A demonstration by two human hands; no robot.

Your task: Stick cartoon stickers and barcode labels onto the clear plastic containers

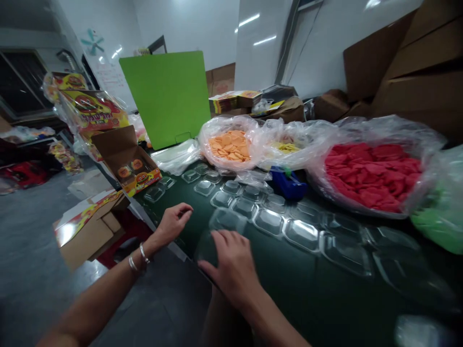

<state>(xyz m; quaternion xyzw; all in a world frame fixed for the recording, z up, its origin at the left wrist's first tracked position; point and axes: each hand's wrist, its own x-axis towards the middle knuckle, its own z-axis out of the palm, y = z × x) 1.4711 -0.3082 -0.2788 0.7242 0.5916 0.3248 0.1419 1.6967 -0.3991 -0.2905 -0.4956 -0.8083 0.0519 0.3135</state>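
Observation:
My right hand (235, 262) grips a clear plastic clamshell container (227, 219) near the table's front edge, thumb on the near side and fingers over it. The container stands open, and part of it is hidden behind the hand and blurred. To the left, my left hand (173, 221) hovers over the dark green table (195, 207), its fingers curled together with nothing visible in them. Several more open clear clamshells (267, 220) lie in rows beyond and to the right of my right hand. No contents show in them.
Plastic-lined tubs hold orange pieces (231, 145), yellow pieces (285, 146) and red pieces (372, 173). A blue tape dispenser (288, 183) sits before them. An open display box (126, 161) is at the left, a green board (166, 96) behind, and a cardboard box (90, 231) beside the table.

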